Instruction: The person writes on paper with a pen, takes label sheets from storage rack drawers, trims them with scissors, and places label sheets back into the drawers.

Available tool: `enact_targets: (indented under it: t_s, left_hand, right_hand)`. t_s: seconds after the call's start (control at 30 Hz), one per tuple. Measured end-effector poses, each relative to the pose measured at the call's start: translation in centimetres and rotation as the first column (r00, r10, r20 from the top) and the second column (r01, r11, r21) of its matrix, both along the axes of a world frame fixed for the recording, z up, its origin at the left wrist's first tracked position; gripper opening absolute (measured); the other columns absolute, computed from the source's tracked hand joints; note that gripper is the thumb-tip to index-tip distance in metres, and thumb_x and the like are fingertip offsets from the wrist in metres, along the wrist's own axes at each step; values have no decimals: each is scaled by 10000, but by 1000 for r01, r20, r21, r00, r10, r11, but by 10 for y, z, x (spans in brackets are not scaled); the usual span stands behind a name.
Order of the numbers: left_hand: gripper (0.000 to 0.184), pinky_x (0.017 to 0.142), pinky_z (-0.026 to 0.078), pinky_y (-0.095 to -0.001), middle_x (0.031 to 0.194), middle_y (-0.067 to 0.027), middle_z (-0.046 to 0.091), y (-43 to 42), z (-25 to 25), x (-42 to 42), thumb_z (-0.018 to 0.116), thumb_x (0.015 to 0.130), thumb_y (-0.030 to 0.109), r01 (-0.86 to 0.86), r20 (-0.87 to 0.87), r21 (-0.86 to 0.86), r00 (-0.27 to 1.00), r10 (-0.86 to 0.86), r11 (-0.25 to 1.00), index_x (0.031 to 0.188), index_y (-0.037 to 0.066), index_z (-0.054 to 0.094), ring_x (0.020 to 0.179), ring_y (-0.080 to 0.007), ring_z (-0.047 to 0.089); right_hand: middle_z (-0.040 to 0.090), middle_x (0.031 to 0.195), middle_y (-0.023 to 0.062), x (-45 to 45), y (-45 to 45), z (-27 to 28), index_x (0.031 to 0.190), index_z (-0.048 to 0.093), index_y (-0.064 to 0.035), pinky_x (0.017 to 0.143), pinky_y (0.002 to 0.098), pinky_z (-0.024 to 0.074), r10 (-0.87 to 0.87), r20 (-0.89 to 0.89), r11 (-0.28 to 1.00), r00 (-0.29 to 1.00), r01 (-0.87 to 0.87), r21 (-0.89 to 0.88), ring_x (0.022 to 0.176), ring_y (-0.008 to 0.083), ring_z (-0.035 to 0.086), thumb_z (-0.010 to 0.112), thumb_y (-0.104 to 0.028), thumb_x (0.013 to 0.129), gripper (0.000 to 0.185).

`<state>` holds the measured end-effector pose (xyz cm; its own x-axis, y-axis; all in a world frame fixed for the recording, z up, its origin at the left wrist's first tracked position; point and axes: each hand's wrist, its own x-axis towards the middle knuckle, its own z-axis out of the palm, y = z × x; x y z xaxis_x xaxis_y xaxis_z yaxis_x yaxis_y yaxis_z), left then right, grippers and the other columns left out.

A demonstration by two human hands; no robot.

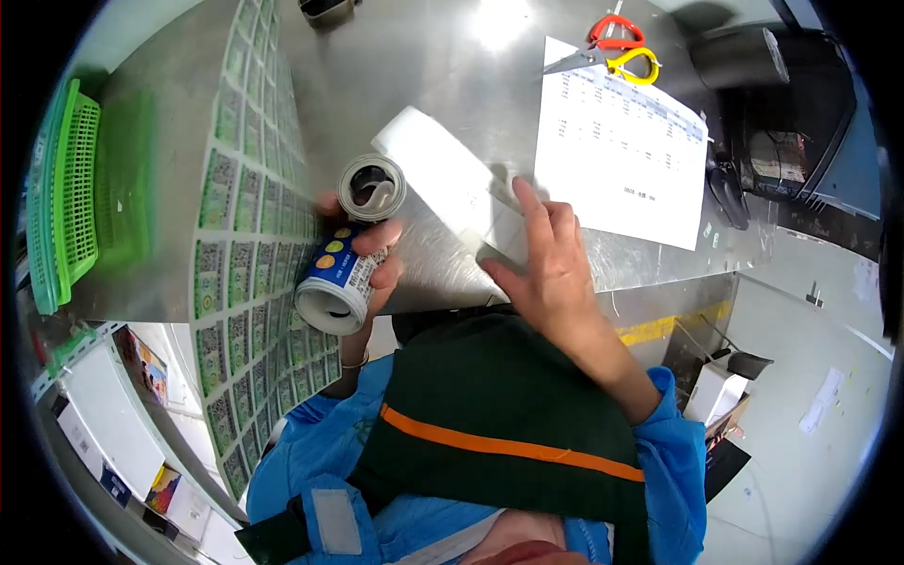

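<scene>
My left hand (379, 259) is wrapped round a roll with a blue and white printed label (341, 268). Just above it, against the same fingers, is a second, whitish roll (371, 188) whose coiled end faces up. A large sheet of green printed stickers (268, 273) hangs beside this hand, over the table's left part. My right hand (546, 250) has its fingers apart, with the fingertips near the right end of a translucent white strip (438, 169) lying on the metal table (424, 56).
Scissors with red and yellow handles (612, 58) lie on a printed paper (617, 151) at the right. Green baskets (77, 188) stand at the far left. A black object (725, 184) lies by the table's right edge. At the top is a small dark container (328, 11).
</scene>
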<state>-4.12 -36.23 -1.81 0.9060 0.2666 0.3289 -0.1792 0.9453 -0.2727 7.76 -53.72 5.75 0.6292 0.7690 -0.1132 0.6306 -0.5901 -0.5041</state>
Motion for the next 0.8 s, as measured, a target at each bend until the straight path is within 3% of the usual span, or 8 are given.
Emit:
enact_targets:
  t_s: [0.13,0.23,0.33,0.5,0.6,0.67,0.73,0.8]
  left_hand:
    - [336,701,486,-435,1180,-133,450,-4,-4,-3,468,900,178,5,-79,8,997,-5,1000,1221,79,492,943,-231,446]
    - [355,727,472,-428,1190,-107,448,-4,-4,-4,492,888,165,27,-141,22,990,-24,999,1228,65,470,1001,-242,439]
    - [337,742,461,-418,1192,-89,450,-4,-1,-3,515,875,157,22,-142,47,990,-15,999,1200,70,489,1005,-233,439]
    - [368,724,430,-372,1189,-14,496,-9,8,-7,588,804,137,-18,-265,63,964,34,998,1163,78,531,952,-189,466]
    - [358,705,405,-360,1113,9,524,-8,-3,-7,586,792,130,87,-236,-144,964,-120,986,1148,101,557,930,-160,464]
    - [339,710,396,-355,1081,16,526,-9,1,-8,574,802,137,61,-261,-115,961,-90,991,1139,109,553,922,-152,463]
    - [304,701,403,-361,1110,12,509,-7,11,-6,541,842,161,31,-296,-69,954,-50,997,1141,110,538,917,-143,467]
    - [289,698,404,-366,1134,9,500,-6,-1,-5,517,861,187,27,-201,-90,979,-44,996,1140,111,538,913,-143,471]
  right_hand:
    - [423,1110,193,-10,4,0,1331,300,-29,875,425,381,-74,189,996,979,83,-38,993,351,457,805,-260,581,933]
    - [437,1103,192,-12,7,5,1294,338,-17,896,419,348,-69,132,975,989,95,-199,1006,347,451,787,-310,602,875]
    - [449,1099,194,-7,7,7,1245,378,-17,890,412,343,-57,36,971,998,63,-230,1009,341,455,777,-340,611,816]
    - [453,1048,201,-9,8,12,1122,432,-24,852,447,345,-22,0,959,1000,21,-283,985,347,446,742,-308,657,626]
    - [451,999,197,-17,7,1,1055,421,-29,789,434,401,-17,83,982,996,33,-188,949,333,462,739,-231,655,550]
    - [458,996,202,-18,10,6,1031,413,-31,751,424,436,-37,-55,994,998,31,-101,913,339,495,730,-173,658,509]
    - [501,981,209,-18,11,9,1107,386,-19,744,419,456,-38,-67,996,997,33,-78,885,376,536,698,-105,668,545]
    - [534,985,215,-12,7,7,1172,363,-34,759,421,462,-62,-144,997,988,54,-55,907,381,548,675,-79,675,588]
